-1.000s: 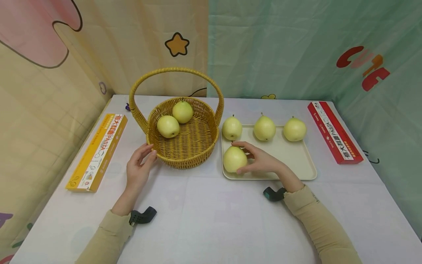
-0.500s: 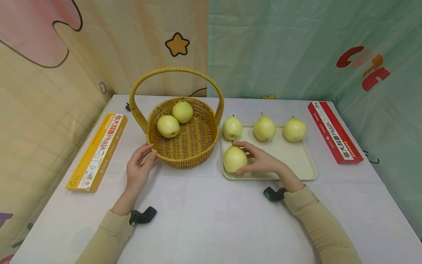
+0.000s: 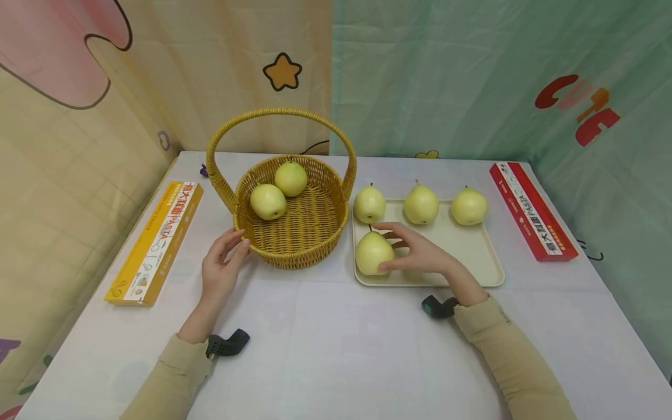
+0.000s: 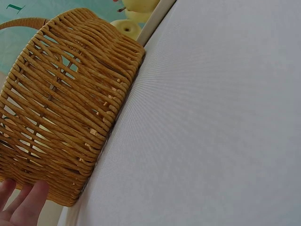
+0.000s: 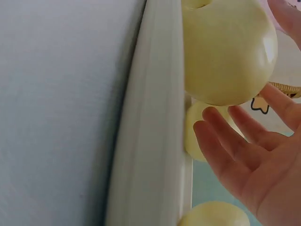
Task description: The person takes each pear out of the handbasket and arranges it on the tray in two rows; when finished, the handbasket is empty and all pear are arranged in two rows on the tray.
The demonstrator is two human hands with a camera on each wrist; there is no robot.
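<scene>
My left hand rests its fingertips at the near left side of the woven basket. In the left wrist view, its fingers lie against the outer weave. Two yellow-green pears, a front one and a rear one, lie inside the basket. My right hand is spread loosely around a pear at the front left of the cream tray. In the right wrist view, the thumb stands apart from this pear, and the fingertips are close to its edge; contact is unclear.
Three more pears, a left, a middle and a right one, line the tray's back. A yellow pasta box lies at the left, a red pasta box at the right. The basket's tall handle arches upward.
My right hand has loosened around the front pear and shifted slightly right, baring more of its stem. My left hand and the basket have stayed in place.
</scene>
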